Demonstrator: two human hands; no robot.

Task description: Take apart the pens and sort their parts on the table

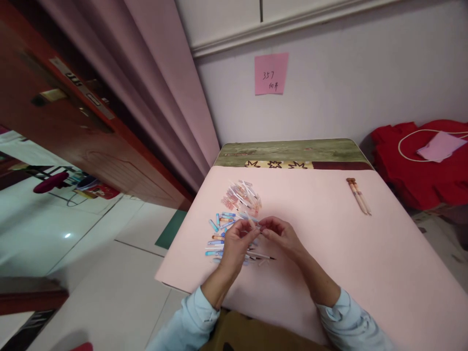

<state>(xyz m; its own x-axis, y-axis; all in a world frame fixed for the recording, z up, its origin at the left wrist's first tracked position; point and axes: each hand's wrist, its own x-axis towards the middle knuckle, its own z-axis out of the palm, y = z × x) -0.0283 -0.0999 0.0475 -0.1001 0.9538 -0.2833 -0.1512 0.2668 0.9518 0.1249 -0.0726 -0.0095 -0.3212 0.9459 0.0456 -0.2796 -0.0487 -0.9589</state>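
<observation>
My left hand point(236, 243) and my right hand point(280, 234) meet over a pink table cover point(329, 243), fingers pinched together on a small pen-like piece point(252, 224) held between them. Just beyond and under my hands lies a heap of several small pens and caps point(234, 214), blue ones at the left and pink and white ones at the back. A thin dark pen refill point(261, 256) lies on the cover below my hands. Both sleeves are light blue.
Two wooden sticks point(359, 195) lie side by side at the far right of the cover. A pink note point(271, 73) hangs on the wall. A red bag point(420, 165) sits at the right, a curtain point(164, 87) and a wooden door point(54, 97) at the left.
</observation>
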